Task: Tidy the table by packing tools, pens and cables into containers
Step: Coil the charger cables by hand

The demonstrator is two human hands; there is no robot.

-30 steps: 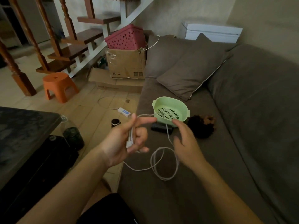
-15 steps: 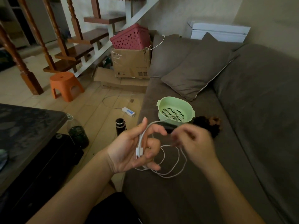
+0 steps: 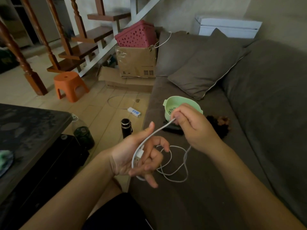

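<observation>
Over the near sofa [image 3: 216, 188] seat, both hands are working a white cable [image 3: 159, 130]. The left hand [image 3: 126, 156] is lying palm up, its fingers curling round the cable, with the plug end resting across the palm. The right hand [image 3: 197, 130] is pinching the cable between thumb and fingertips, a little farther and to the right. A straight stretch of cable is running between the two hands. The rest is lying in loose loops on the seat, just right of the left hand and below the right wrist.

Just beyond the right hand, a green bowl [image 3: 186, 100] with a holed bottom is sitting on the seat, partly hidden by the fingers. A flat black thing [image 3: 171, 130] is lying at its near side, and a dark furry lump [image 3: 217, 122] is sitting to its right. A cushion [image 3: 206, 67] is leaning at the far end of the sofa.

Left of the sofa, a black flask [image 3: 126, 128] is standing on the floor, with a white power strip [image 3: 134, 112] lying just beyond it. An orange stool [image 3: 69, 83] is standing farther left. A pink basket [image 3: 136, 36] is sitting on a cardboard box [image 3: 136, 62] at the sofa's far end. A dark tabletop [image 3: 25, 130] is filling the near left.
</observation>
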